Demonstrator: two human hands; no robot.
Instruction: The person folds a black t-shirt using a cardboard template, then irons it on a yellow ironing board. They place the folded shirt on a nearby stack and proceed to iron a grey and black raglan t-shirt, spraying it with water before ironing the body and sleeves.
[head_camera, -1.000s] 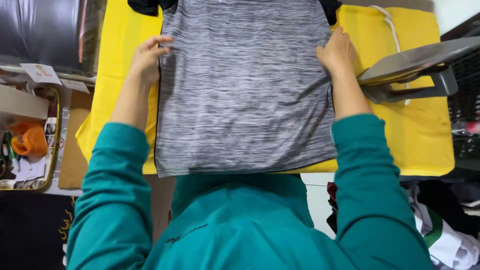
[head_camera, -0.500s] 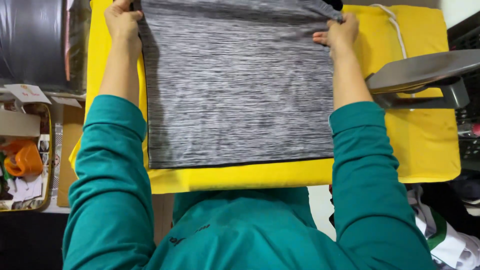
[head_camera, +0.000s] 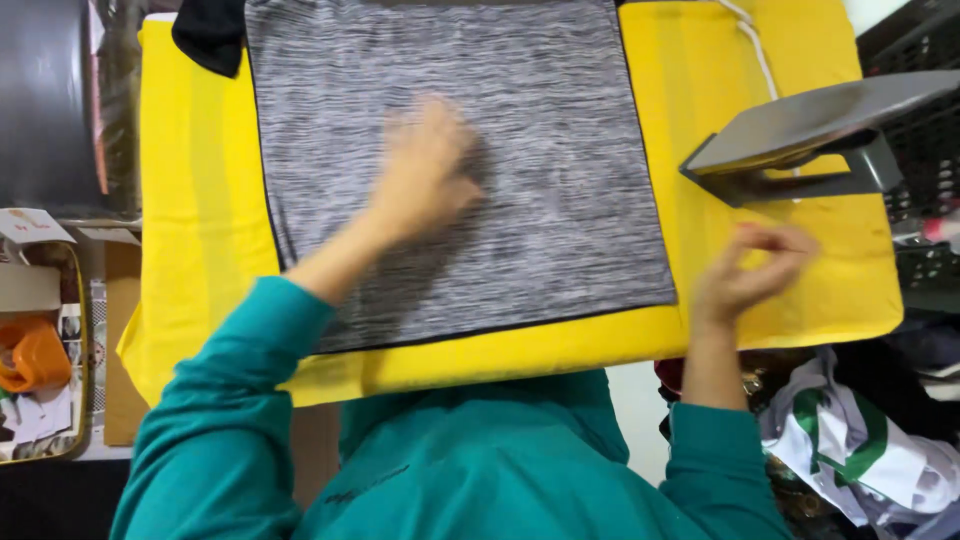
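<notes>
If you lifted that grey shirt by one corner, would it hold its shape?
Probably not. The grey shirt lies flat and thin on the yellow board, so it likely droops and folds. It looks light. The left hand rests on it, and a push would likely wrinkle it.

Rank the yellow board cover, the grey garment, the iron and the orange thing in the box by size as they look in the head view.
1. Yellow board cover
2. Grey garment
3. Iron, nearer the camera, so perhaps flattered
4. Orange thing, partly cut off
</notes>
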